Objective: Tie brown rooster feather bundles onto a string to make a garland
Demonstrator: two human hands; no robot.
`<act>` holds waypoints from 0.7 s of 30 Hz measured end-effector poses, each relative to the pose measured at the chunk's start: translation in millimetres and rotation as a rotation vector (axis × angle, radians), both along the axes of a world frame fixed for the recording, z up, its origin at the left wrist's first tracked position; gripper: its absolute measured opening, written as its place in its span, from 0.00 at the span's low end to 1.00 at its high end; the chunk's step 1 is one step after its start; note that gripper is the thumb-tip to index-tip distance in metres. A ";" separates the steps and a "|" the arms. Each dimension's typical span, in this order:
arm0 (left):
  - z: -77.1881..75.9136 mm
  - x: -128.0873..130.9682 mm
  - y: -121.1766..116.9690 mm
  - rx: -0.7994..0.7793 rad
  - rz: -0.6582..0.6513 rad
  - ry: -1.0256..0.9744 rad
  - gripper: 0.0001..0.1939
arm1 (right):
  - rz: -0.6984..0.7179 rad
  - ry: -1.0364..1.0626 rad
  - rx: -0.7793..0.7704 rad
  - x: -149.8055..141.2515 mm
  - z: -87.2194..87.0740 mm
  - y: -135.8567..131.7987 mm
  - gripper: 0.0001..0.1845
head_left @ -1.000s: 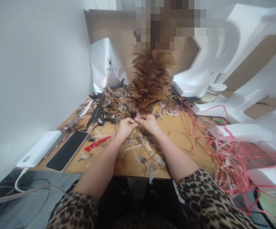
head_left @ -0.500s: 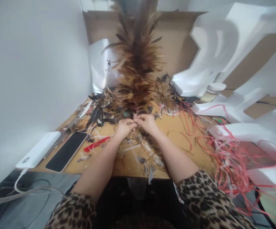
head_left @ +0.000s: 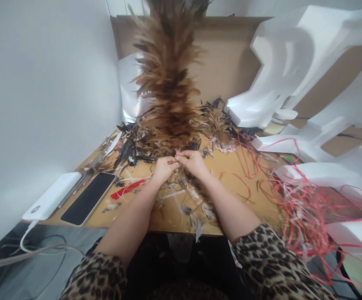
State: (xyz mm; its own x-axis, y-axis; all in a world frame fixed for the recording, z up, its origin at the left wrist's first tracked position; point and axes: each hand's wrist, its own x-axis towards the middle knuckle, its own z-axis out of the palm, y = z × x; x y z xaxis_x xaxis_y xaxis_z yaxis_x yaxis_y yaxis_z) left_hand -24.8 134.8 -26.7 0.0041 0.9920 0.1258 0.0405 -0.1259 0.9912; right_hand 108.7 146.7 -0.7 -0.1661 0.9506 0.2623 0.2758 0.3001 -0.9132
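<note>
A tall feather duster (head_left: 171, 96) of brown and black-tipped feathers rises upright before me, its top cut off by the frame's upper edge. At its lower end my left hand (head_left: 165, 168) and my right hand (head_left: 191, 160) meet, fingertips pinched together. The exact bit between the fingers is too small and covered to make out. Behind and beside the hands lie dark loose feathers (head_left: 127, 152) on the left and a brown feather bunch (head_left: 216, 121) on the right. Feather scraps (head_left: 196, 212) and thin strips lie between my forearms on the table (head_left: 168, 218).
A phone (head_left: 88, 199) and a white power bank (head_left: 52, 196) with a cable lie on the left, near thin rods. A red strip (head_left: 127, 189) is beside my left forearm. Tangled pink-red cord (head_left: 305, 212), white foam pieces (head_left: 271, 62) and a lidded jar (head_left: 280, 121) stand right.
The feather duster has swung to the left and covers more of the silver bag behind it. Both hands stay in nearly the same place, still pinching.
</note>
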 end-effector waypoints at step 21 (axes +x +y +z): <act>0.8 -0.8 -1.3 -0.032 -0.126 -0.047 0.15 | 0.066 0.099 -0.021 0.6 -6.5 3.4 0.08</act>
State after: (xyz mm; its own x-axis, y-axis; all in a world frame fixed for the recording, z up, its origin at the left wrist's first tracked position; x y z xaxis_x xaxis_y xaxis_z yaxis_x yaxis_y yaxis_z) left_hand -25.6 133.5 -25.8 0.1239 0.9875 0.0974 -0.0200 -0.0956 0.9952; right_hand 109.3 150.1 -7.1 -0.2032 0.9438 0.2607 0.1645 0.2954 -0.9411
